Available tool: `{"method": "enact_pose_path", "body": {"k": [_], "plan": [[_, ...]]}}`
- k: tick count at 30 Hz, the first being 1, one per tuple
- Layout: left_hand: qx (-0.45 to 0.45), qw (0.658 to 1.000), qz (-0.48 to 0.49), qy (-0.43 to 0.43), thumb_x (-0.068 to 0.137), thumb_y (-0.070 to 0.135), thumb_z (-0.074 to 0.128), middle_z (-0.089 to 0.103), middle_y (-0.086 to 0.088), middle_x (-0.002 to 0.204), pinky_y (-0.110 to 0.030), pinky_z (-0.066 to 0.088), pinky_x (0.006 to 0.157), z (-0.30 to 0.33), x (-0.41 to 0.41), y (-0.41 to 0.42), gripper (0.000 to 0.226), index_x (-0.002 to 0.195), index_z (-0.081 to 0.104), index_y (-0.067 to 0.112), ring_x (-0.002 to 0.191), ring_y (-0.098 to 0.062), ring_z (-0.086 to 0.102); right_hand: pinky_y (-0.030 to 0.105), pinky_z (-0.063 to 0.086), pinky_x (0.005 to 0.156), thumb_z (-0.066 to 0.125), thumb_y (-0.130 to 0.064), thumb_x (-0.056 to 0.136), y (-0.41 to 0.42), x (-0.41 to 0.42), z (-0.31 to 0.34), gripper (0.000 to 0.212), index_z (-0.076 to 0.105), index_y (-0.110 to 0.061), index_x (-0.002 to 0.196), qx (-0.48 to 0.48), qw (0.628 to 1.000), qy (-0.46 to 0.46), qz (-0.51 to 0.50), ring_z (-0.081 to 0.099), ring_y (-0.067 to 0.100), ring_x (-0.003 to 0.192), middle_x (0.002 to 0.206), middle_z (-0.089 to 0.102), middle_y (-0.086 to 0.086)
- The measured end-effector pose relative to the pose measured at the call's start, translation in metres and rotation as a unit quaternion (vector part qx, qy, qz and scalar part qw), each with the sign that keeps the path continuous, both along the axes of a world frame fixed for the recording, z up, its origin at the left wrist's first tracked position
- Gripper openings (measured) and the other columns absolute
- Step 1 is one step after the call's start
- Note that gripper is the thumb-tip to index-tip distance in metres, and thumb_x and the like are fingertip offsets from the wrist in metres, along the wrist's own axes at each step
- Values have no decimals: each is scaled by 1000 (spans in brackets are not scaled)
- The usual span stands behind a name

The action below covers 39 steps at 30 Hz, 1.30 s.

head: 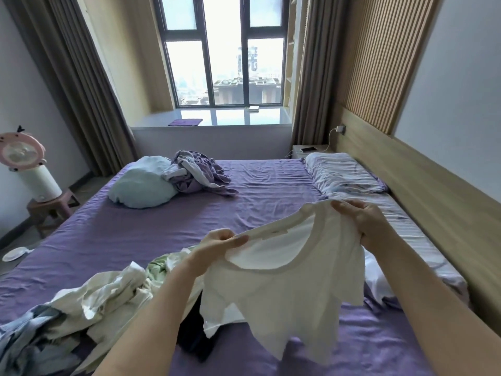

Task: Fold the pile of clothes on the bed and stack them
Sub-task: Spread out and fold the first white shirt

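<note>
Holding white T-shirt [284, 283] up over purple bed [122, 229]: left hand [217, 248] and right hand [366, 221] each pinch a shoulder; unfolded pile [89, 302] lies left.

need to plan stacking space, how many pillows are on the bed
2. A light blue pillow lies on the far left beside a purple heap; a patterned pillow lies at the far right by the headboard. Clothes may hide others.

Pink fan [23, 154] on stool [51, 206]; phone [308, 149] on nightstand [311, 153].
</note>
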<state>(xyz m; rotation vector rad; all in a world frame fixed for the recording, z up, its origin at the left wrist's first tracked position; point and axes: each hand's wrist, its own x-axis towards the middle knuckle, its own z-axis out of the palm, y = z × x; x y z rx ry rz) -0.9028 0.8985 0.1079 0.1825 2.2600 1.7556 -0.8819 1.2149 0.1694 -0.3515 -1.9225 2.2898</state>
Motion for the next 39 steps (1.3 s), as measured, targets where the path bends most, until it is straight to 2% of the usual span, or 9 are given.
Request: {"method": "enact_pose_path", "body": {"k": [2, 6, 12, 17, 21, 26, 31, 36, 39], "plan": [[63, 994, -81, -41, 68, 37, 79, 57, 2, 71, -21, 44, 51, 16, -1, 2, 26, 83, 66, 21, 61, -11, 53, 21, 53, 55, 70, -13, 82, 7, -1, -3, 11, 68, -7, 91, 8, 1000, -1, -23, 60, 16, 62, 72, 67, 5], [30, 987, -159, -14, 72, 11, 77, 61, 8, 82, -25, 51, 64, 38, -5, 0, 50, 115, 60, 29, 76, -11, 59, 26, 52, 60, 69, -14, 83, 22, -2, -7, 18, 67, -7, 99, -4, 999, 3, -44, 59, 18, 67, 76, 66, 4], [54, 992, -115, 24, 64, 9, 71, 67, 0, 99, -24, 50, 75, 59, 3, 3, 43, 105, 68, 22, 89, -13, 60, 31, 50, 73, 68, -12, 83, 29, -3, -8, 21, 65, -3, 102, -36, 998, 20, -38, 58, 19, 71, 83, 65, 7], [-22, 996, -37, 74, 74, 1, 67, 66, -4, 96, -31, 46, 78, 56, 14, 9, 28, 97, 67, 17, 88, -15, 59, 29, 50, 66, 68, -13, 83, 28, -8, -2, 17, 66, -5, 99, -18, 999, 34, -18, 56, 18, 68, 80, 64, 7], [-34, 990, 56, 123, 80, 4, 72, 70, 3, 80, -23, 49, 68, 43, 19, 10, 17, 82, 74, 21, 73, -9, 61, 17, 50, 54, 70, -16, 82, 29, -11, -5, 10, 69, -10, 91, 45, 997, 63, -13, 58, 7, 57, 72, 65, 0], [12, 981, 126, 149, 84, 21, 71, 72, 9, 81, -21, 50, 68, 39, 30, 10, 11, 84, 76, 30, 72, -4, 61, 23, 46, 66, 72, -22, 81, 26, -3, -10, 2, 71, -20, 82, 117, 988, 96, -5, 57, 10, 66, 71, 67, -4], [76, 967, 190, 152, 90, 17, 64, 69, 11, 71, -15, 49, 61, 38, 39, 7, 16, 86, 72, 30, 64, -3, 60, 8, 44, 61, 66, -19, 86, 25, 21, -11, 7, 71, -20, 91, 174, 974, 138, -41, 56, -7, 61, 73, 67, -11], [26, 963, 194, 187, 94, 20, 57, 65, 11, 73, -17, 45, 63, 30, 60, 3, 17, 91, 68, 32, 65, -5, 56, 35, 46, 71, 59, -22, 92, 13, 62, -15, 11, 67, -16, 98, 250, 956, 134, -69, 58, 18, 73, 79, 65, 6], [-88, 944, 192, 252, 96, 26, 54, 68, 12, 92, -15, 45, 73, 27, 80, -4, 16, 104, 68, 27, 81, -7, 60, 29, 39, 63, 52, -29, 96, 3, 93, -27, 16, 61, -17, 101, 330, 928, 124, -122, 56, 22, 71, 79, 62, 5]]}}
